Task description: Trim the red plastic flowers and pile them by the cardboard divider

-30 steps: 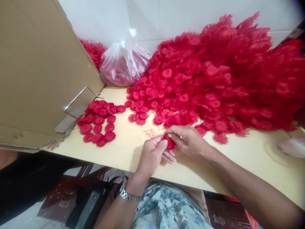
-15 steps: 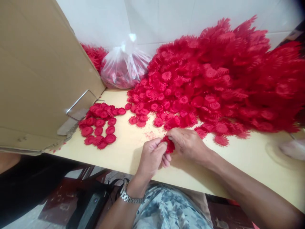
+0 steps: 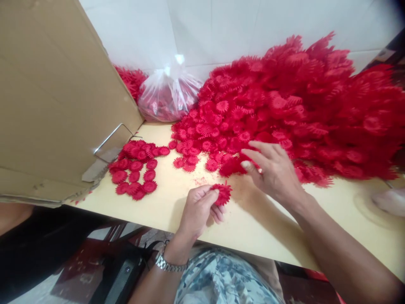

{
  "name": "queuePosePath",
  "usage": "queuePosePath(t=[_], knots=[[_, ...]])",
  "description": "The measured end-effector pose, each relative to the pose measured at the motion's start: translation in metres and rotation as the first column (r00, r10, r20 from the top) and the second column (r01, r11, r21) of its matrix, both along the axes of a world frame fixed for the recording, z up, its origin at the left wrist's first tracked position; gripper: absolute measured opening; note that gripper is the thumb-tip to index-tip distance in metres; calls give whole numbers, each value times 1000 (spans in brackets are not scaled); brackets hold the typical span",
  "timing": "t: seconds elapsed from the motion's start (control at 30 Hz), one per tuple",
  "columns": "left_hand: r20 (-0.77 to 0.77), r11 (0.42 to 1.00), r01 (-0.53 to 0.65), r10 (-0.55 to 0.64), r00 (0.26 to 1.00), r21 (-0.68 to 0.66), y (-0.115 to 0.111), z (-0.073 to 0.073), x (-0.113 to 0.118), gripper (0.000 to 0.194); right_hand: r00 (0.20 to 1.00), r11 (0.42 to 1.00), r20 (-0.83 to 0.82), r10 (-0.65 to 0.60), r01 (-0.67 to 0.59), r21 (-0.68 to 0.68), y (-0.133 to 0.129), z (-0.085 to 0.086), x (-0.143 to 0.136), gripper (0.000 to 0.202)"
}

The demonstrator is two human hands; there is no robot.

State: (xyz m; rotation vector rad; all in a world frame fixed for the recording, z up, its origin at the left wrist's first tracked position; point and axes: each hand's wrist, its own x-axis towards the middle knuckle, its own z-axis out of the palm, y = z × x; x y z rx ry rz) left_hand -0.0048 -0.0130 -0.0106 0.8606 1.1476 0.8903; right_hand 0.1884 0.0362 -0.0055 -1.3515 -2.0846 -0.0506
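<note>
At left, small stacks of red discs (image 3: 134, 171) lie beside the cardboard (image 3: 63, 97). Right of them, the left hand (image 3: 198, 207) pinches a red toothed piece (image 3: 221, 194) over the near part of the table (image 3: 247, 228). Farther right, the right hand (image 3: 274, 171), fingers spread, hovers by the near edge of the big red pile (image 3: 278, 101); I cannot tell whether it touches.

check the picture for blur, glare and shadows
In the head view, glare spots top the plastic bag; the red pile blurs toward the right, the right hand looks slightly smeared, and the right forearm casts a soft shadow on the table.
</note>
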Motion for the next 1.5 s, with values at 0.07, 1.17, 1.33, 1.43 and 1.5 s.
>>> queuePosePath(t=[0.07,1.17,1.33,1.43,1.5], knots=[[-7,1000,5,-5,1000,9,0,0,2,25,958,954,-203,202,-239,-180,-8,4,-11,26],[-3,982,-38,39,999,185,-1,-9,2,6,784,732,-584,210,-522,-438,-22,-7,-41,5],[61,989,-54,46,997,137,-3,-7,2,8,807,770,-550,216,-487,-412,-21,-13,-40,6],[255,996,-68,50,966,60,-5,-3,7,8,844,832,-457,281,-452,-323,-20,-12,-39,10],[343,997,-80,79,936,-11,-5,-1,9,9,860,862,-376,346,-449,-235,-19,-11,-38,14]])
